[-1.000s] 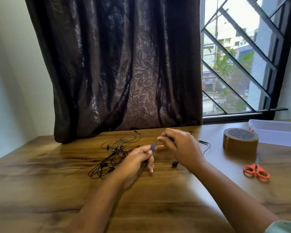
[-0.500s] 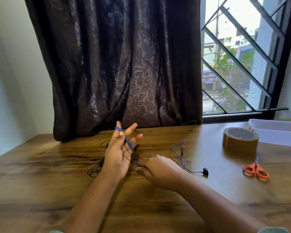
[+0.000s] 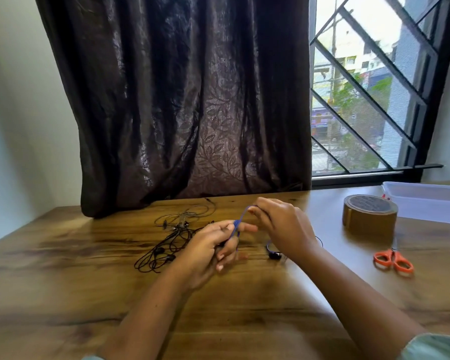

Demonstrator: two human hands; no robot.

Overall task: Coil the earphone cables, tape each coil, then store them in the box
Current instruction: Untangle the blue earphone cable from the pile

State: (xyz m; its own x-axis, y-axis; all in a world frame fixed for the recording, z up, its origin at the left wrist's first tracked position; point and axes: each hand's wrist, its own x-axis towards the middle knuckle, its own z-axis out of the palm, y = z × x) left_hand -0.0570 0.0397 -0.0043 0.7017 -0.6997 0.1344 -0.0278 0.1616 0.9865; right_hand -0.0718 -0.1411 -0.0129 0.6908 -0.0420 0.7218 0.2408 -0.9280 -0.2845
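Both hands work above the middle of the wooden bench (image 3: 63,268). The left hand (image 3: 208,245) has its fingers curled around a blue earphone cable (image 3: 240,219), which passes over them. The right hand (image 3: 283,227) pinches the upper end of the same cable between its fingertips, a little higher and nearer the far edge. A dark earbud (image 3: 274,255) of this cable lies on the bench just under the right wrist. A tangle of black earphone cables (image 3: 166,242) lies loose left of the hands, toward the far edge near the dark curtain (image 3: 179,100). Near the right edge stands a roll of brown tape (image 3: 369,214); its top is too blurred to read any writing. Orange scissors (image 3: 392,259) lie in front of the roll. The clear plastic box (image 3: 426,201) sits at the far right corner.
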